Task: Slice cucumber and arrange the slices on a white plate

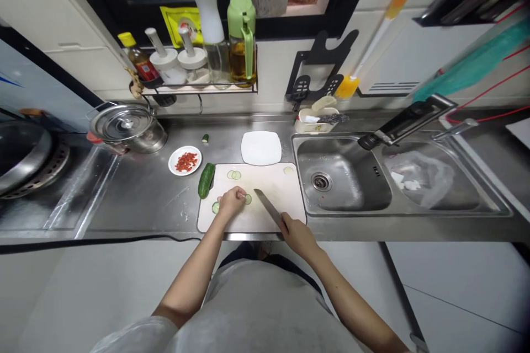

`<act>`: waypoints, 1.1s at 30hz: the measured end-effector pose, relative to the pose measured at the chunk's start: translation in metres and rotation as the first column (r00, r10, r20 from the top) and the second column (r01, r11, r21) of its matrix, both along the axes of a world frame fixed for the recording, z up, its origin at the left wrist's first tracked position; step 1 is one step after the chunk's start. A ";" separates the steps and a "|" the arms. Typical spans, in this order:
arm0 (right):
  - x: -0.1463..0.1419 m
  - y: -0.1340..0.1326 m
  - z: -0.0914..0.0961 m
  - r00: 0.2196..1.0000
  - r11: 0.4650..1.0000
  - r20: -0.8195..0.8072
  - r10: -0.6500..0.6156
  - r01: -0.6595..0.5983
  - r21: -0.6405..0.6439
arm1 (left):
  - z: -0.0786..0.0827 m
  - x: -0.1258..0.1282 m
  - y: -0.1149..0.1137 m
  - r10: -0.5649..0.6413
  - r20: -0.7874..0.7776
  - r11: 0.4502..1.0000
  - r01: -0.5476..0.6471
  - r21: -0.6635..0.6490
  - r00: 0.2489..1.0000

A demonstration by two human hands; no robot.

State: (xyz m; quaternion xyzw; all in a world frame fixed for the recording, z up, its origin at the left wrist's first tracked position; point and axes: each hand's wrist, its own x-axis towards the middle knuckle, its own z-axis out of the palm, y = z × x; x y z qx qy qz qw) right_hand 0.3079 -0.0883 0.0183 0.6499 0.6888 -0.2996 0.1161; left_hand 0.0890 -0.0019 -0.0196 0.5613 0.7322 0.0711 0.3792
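My right hand (298,236) grips a kitchen knife (268,207) by its handle, with the blade lying low over the white cutting board (273,182) and pointing up and left. At the board's left half, my left hand (232,202) has its fingertips pinched at the edge of a thin cucumber slice (248,199). More slices rest on the board: an overlapping pair (234,175) behind that hand, a single slice (288,170) in the far right corner, and another slice (216,207) beside the wrist. A cut cucumber (206,181) leans across the board's left edge.
Behind the board sits a white square plate (261,148). A small plate of chopped red pieces (185,160), a cucumber end (205,138) and a lidded steel pot (128,127) stand leftward. A double sink (343,176) with a black faucet (403,121) lies right. Seasoning bottles fill the wall rack (199,89).
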 end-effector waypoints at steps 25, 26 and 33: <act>-0.027 -0.002 0.010 0.984 0.985 0.059 0.167 -0.164 -0.056 | -0.015 -0.005 0.009 -0.069 -0.180 0.997 0.071 0.004 0.981; -0.027 -0.001 0.010 0.984 0.984 0.060 0.169 -0.165 -0.061 | -0.016 -0.005 0.009 -0.069 -0.182 0.997 0.071 0.007 0.981; -0.031 0.001 0.011 0.979 0.980 0.082 0.187 -0.181 -0.084 | -0.018 -0.006 0.011 -0.074 -0.186 0.997 0.074 -0.003 0.980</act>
